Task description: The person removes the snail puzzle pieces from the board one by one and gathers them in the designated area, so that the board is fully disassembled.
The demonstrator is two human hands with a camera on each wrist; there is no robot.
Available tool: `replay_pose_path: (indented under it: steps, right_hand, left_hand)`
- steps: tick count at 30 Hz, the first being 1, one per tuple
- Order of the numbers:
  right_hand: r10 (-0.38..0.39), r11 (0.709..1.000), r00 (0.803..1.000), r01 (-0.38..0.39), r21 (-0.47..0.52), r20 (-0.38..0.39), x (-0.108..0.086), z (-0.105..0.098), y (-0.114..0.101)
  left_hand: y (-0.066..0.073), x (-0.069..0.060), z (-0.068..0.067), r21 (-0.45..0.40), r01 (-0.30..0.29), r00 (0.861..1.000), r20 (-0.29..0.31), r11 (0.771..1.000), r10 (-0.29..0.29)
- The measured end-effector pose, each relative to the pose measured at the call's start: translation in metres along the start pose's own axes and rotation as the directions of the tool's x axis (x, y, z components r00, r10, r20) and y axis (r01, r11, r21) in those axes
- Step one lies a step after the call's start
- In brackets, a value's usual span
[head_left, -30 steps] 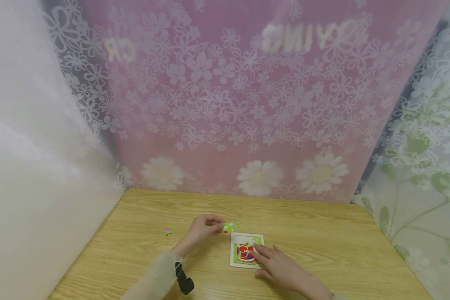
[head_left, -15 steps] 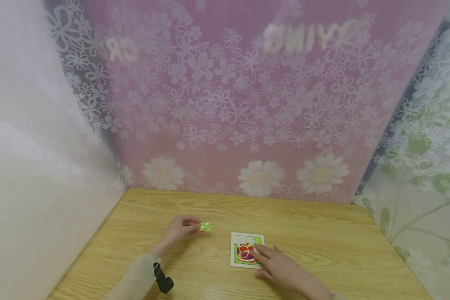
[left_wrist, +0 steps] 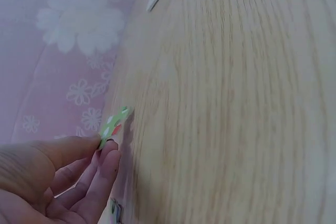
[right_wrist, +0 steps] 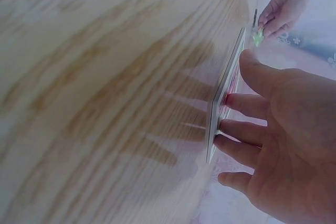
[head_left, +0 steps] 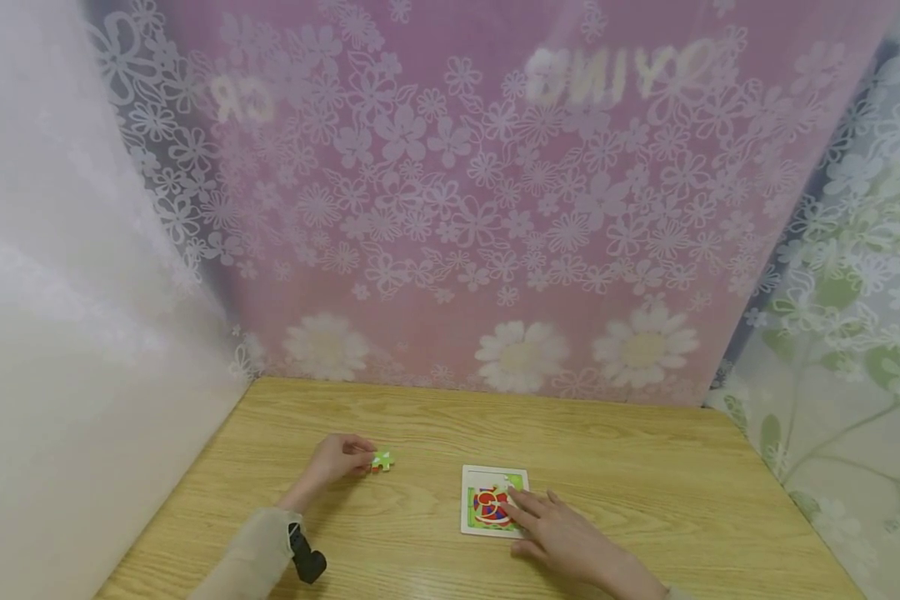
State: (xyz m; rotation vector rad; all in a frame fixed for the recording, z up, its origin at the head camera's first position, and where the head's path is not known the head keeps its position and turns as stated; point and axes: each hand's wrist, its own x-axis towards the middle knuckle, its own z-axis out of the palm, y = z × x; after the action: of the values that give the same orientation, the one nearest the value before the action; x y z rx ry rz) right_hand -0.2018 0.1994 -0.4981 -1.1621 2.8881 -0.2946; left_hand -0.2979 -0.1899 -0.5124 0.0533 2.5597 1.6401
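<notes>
A green jigsaw puzzle piece (head_left: 382,460) with white and red patches is pinched between the thumb and fingers of my left hand (head_left: 337,457). In the left wrist view the piece (left_wrist: 114,123) is held tilted over the tabletop. My right hand (head_left: 562,533) has its fingers spread, with fingertips resting on the right side of a square puzzle board (head_left: 464,502). Red, blue and green picture pieces sit in that board; its upper left shows a pale bare area. From the right wrist, several fingertips touch the board (right_wrist: 214,106) at its edge.
Another puzzle piece (left_wrist: 115,211) lies on the wooden table (head_left: 645,475) beneath my left hand, mostly hidden. A pink floral curtain (head_left: 420,250) hangs behind the table's back edge, and pale sheets stand at both sides.
My left hand has carried the green puzzle piece leftward, away from the board. The loose piece at the left has become hidden behind that hand. My right hand stays on the board.
</notes>
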Motion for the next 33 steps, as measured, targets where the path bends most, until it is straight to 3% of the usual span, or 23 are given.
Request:
replay_pose_path:
  steps: [10, 15, 21, 25, 33]
  right_hand:
    - [-0.006, 1.0, 1.0, 0.006, 0.008, -0.01, -0.0002, -0.0024, -0.0017]
    - [-0.001, 1.0, 1.0, 0.001, 0.003, -0.01, -0.0008, -0.0012, -0.0017]
    - [-0.007, 1.0, 1.0, 0.007, 0.001, -0.016, -0.001, -0.0023, -0.0026]
    - [0.0, 1.0, 1.0, 0.0, 0.008, -0.011, -0.0008, -0.0027, -0.0028]
    - [0.002, 1.0, 1.0, -0.001, 0.013, -0.009, -0.0006, -0.0032, -0.0022]
  left_hand:
    - [0.0016, -0.001, 0.0, 0.095, -0.017, 1.0, -0.021, 0.995, 0.019]
    - [0.004, 0.0001, 0.0021, 0.209, -0.039, 0.997, -0.055, 0.977, 0.051]
    - [0.0044, 0.0024, 0.0042, 0.235, -0.036, 0.994, -0.088, 0.971, 0.058]
    - [0.0027, 0.0037, 0.0048, 0.288, -0.057, 0.991, -0.103, 0.956, 0.09]
    - [0.0021, 0.0068, 0.0039, 0.344, -0.089, 0.987, -0.097, 0.935, 0.13]
